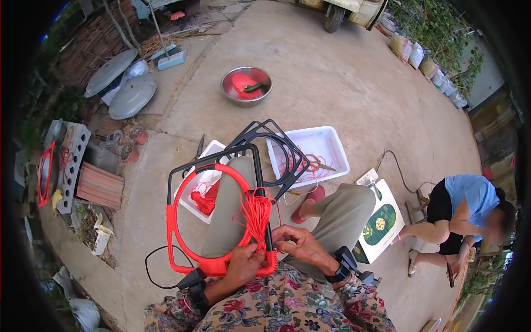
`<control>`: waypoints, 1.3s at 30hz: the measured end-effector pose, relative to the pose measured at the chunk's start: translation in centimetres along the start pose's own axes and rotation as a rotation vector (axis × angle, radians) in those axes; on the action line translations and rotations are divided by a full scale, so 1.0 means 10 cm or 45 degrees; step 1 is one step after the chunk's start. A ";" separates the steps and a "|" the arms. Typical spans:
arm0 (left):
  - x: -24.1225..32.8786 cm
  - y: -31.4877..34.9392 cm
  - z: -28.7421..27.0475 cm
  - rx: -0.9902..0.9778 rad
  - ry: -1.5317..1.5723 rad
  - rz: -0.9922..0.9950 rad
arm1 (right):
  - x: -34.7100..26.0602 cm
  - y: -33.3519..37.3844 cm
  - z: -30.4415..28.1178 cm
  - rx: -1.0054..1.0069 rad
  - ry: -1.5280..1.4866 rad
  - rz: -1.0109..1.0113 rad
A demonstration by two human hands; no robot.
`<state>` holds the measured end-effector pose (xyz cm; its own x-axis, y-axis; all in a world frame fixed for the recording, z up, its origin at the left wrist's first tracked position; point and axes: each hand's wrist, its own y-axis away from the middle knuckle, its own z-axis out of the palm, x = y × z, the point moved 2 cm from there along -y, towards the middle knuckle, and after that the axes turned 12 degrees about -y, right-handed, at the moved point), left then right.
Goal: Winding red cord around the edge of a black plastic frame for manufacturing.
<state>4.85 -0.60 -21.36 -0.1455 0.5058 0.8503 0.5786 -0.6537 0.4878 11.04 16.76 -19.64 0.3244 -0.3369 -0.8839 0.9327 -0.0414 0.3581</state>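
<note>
A black frame with a round ring inside it [215, 268] rests across my lap. Red cord is wound tightly round its ring and lower edge; the upper side and much of the right bar show bare black. A looped bundle of red cord [257, 216] hangs over the right bar. My left hand [243, 264] is closed on the frame's lower right part, beneath that bundle. Beside the same corner, my right hand [303, 244] has thumb and fingers pinched together on what looks like a strand of the cord; its tips partly hide the strand.
Several bare black frames [271, 157] lean on a white tray [340, 146] holding scissors [321, 164] and cord. Another white tray [217, 146] contains red cord. Beyond stands a metal bowl [229, 95]. At right are a white-green box [381, 227] and a seated person [464, 202].
</note>
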 end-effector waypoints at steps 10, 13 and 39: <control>0.00 -0.02 0.03 -0.105 -0.331 0.130 | 0.08 0.01 -0.12 -0.226 0.112 -0.221; 0.08 -0.06 0.01 -0.224 -0.266 0.018 | 0.12 0.02 -0.13 -0.284 0.250 -0.432; 0.42 0.13 -0.16 -0.482 0.369 -0.297 | -0.10 0.09 -0.32 0.286 -0.429 -0.185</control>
<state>3.66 -0.19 -16.81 -0.4823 0.5206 0.7045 0.1818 -0.7273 0.6619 12.09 20.09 -19.39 0.0881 -0.5995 -0.7955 0.8956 -0.3020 0.3268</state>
